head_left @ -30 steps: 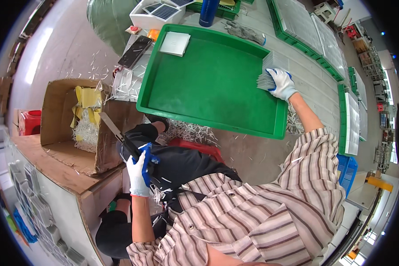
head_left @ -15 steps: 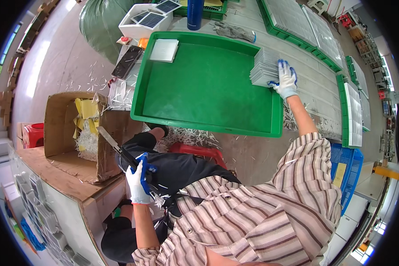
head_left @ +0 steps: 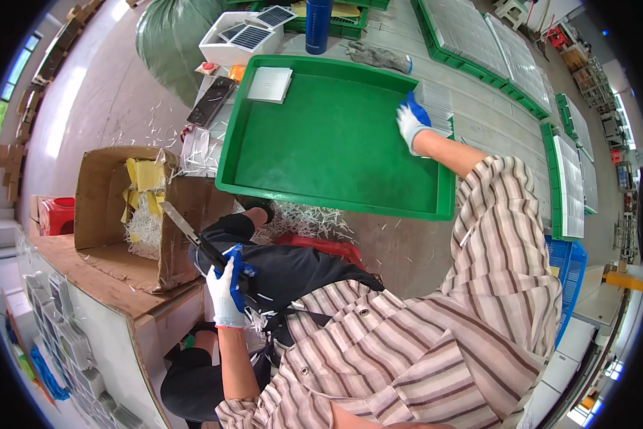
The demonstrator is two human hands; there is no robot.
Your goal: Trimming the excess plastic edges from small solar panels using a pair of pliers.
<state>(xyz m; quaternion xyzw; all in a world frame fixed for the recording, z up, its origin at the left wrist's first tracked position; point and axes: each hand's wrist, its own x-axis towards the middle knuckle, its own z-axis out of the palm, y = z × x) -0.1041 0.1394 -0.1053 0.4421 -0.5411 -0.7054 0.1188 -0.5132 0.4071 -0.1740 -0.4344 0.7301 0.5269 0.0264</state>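
My left hand [head_left: 226, 289], in a white and blue glove, is closed around a utility knife [head_left: 210, 249] with its long blade out, above my dark-clothed leg. My right hand [head_left: 411, 125], also gloved, lies along the left side of a stack of thin white-grey sheets [head_left: 436, 106]. Its fingers look stretched, with the blue palm side against the stack; the fingertips are partly hidden. That stack stands at the right end of a green tray [head_left: 328, 206]. A small pile of white square pieces [head_left: 270, 84] rests in the tray's far left corner.
A cardboard box [head_left: 114, 236] with yellow pieces and white shreds lies at the left. Beyond the tray are a blue bottle [head_left: 318, 27], a grey glove [head_left: 378, 56] and a white foam box [head_left: 218, 50] with dark panels. Filled green crates [head_left: 511, 77] stand at the far right.
My right hand has moved from the right side of the stack to its left side. The left hand keeps its hold on the knife. The view has shifted slightly.
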